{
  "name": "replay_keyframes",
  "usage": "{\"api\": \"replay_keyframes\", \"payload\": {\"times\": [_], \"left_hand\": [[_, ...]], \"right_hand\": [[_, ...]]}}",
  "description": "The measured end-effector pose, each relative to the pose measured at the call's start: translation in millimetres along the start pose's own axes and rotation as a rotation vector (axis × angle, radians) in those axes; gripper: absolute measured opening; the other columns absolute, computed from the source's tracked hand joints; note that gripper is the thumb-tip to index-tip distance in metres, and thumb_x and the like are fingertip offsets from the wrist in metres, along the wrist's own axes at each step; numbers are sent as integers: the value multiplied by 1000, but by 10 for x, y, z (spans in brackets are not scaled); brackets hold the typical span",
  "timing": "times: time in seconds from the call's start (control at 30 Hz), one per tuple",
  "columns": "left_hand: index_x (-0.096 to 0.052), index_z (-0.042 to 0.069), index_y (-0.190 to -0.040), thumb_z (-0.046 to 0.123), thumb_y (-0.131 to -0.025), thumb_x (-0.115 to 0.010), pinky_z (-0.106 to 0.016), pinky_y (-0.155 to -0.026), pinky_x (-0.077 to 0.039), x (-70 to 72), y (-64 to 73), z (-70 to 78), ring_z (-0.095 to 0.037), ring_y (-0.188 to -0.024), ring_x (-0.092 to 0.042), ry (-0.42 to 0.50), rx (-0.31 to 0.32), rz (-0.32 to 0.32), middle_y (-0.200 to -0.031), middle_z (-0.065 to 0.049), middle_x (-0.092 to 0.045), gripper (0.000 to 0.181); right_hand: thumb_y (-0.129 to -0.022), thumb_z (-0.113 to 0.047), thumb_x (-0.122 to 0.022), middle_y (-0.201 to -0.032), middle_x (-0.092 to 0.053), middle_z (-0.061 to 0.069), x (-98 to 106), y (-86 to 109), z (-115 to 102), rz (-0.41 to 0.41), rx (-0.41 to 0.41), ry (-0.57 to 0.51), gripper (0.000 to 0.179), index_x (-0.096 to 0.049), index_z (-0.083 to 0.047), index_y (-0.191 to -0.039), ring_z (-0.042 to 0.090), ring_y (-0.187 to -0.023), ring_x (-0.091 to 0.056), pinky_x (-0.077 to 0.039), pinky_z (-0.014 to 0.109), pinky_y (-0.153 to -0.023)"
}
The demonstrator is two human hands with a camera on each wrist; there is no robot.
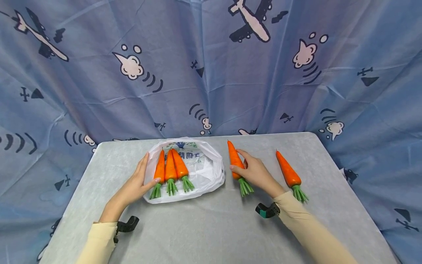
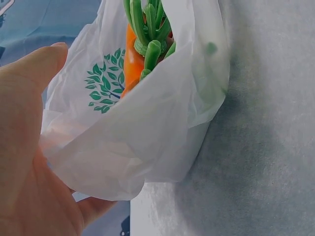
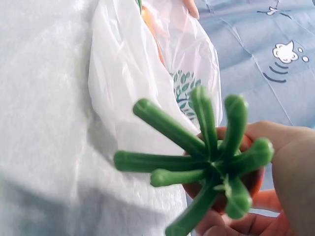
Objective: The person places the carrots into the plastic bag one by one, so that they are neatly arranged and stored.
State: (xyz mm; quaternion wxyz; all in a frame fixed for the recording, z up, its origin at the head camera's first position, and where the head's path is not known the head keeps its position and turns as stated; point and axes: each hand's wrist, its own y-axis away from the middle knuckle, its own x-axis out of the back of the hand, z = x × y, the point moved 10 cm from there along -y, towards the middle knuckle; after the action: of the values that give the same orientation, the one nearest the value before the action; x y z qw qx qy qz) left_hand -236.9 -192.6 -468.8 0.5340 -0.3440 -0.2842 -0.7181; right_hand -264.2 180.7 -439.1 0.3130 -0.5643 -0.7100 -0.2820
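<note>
A white plastic bag lies with its mouth open on the grey table, green leaf print showing inside. Three orange carrots with green stems lie side by side in it: a left one, a middle one and a right one. My left hand holds the bag's left edge, thumb over the rim and fingers along the outside. To the right of the bag, my right hand grips another carrot around its thick part, its stems pointing toward me.
One more carrot lies on the table to the right of my right hand. Behind the table hangs a blue curtain printed with planes. Dark wrist cameras are strapped at both sleeves.
</note>
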Motion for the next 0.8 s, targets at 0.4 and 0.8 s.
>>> {"api": "replay_keyframes", "payload": {"times": [0.4,0.8], "left_hand": [[14,23,-159,53,-95,-60,-68,-115,-26,6,6,3,-51,-148,-22,8,-6,6,-167,-21,-1,103],[17,25,-158,51,-95,-59,-67,-116,-24,17,5,30,-50,-149,-19,9,-16,5,-167,-20,0,102]], "right_hand": [[-88,-47,-70,-70,-54,5,-203,-63,-261,-42,59,36,76,-41,-16,-151,15,-59,-47,-39,27,-56],[-87,-48,-70,-71,-57,3,-303,-67,-447,-60,117,41,76,-42,-17,-150,13,-62,-51,-42,27,-61]]}}
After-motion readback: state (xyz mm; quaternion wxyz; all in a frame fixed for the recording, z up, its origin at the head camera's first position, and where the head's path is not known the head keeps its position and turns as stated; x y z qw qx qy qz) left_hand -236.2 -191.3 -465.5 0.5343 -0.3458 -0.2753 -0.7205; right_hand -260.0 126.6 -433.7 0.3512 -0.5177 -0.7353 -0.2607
